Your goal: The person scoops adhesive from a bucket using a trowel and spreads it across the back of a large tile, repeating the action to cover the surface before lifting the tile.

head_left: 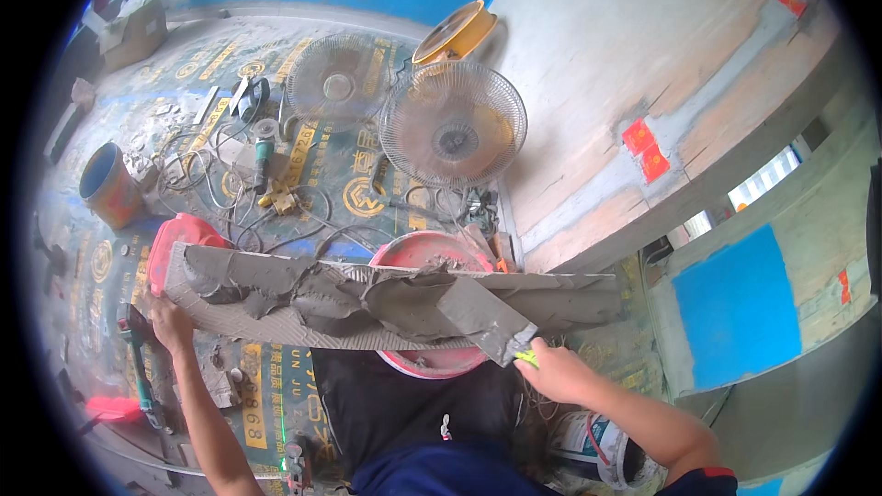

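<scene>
A long, narrow tile strip (262, 320) lies crosswise in front of me, its ridged back facing up. Thick grey mortar (335, 301) covers much of it in uneven, lumpy strokes. At the strip's left end, my left hand (171, 323) is closed on the edge. My right hand (559, 373) grips the green handle of a broad putty knife (487, 317), whose flat blade rests on the mortar right of the middle. Under the strip stands a pink bucket (432, 243), visible on both sides of it. A red plastic container (184, 237) sits behind the left end.
Two fan grilles, one nearer (455, 129) and one farther (338, 83), stand ahead. Tangled cords surround a green power tool (263, 161). Left are a dirty bucket (108, 186) and a green grinder (138, 363). A white pail (597, 445) stands by my right; a wall (588, 110) rises beyond.
</scene>
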Available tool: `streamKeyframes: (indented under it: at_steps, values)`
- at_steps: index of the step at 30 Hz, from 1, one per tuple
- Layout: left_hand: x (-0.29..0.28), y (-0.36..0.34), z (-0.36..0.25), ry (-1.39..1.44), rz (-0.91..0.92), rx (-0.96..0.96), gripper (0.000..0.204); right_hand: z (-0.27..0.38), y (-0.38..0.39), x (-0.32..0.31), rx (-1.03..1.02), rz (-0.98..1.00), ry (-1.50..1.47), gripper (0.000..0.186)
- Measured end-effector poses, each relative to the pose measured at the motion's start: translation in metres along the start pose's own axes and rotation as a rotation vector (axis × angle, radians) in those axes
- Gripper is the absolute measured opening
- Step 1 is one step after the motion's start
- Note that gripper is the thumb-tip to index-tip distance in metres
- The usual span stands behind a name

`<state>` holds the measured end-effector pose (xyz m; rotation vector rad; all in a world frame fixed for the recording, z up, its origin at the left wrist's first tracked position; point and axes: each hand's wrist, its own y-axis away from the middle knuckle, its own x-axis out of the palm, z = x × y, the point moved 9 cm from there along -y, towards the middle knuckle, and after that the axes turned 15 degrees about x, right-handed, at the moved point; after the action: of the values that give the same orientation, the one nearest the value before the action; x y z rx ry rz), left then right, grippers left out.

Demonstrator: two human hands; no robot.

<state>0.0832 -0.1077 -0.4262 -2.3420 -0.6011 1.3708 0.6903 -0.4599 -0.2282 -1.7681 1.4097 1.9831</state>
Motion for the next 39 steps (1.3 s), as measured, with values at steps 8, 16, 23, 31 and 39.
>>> streamKeyframes:
  at_steps: [8,16,23,31,39]
  values:
    - [0.014,0.005,0.003,-0.226,-0.043,0.182,0.045,-0.064,-0.011,0.017,0.286,0.485,-0.908,0.039]
    - [0.026,0.003,0.018,-0.269,0.080,0.206,0.037,0.001,-0.010,0.038,0.079,0.470,-0.773,0.042]
    - [0.023,-0.003,0.002,-0.370,0.051,0.303,0.035,-0.107,-0.044,-0.006,0.165,-0.298,-0.342,0.048]
    - [0.041,0.000,0.010,-0.629,0.186,0.397,0.036,-0.178,-0.060,0.068,0.088,-0.435,-0.743,0.039]
    - [0.061,-0.005,0.075,-0.821,0.274,0.531,0.045,-0.175,-0.077,0.111,0.133,-0.068,-0.834,0.032]
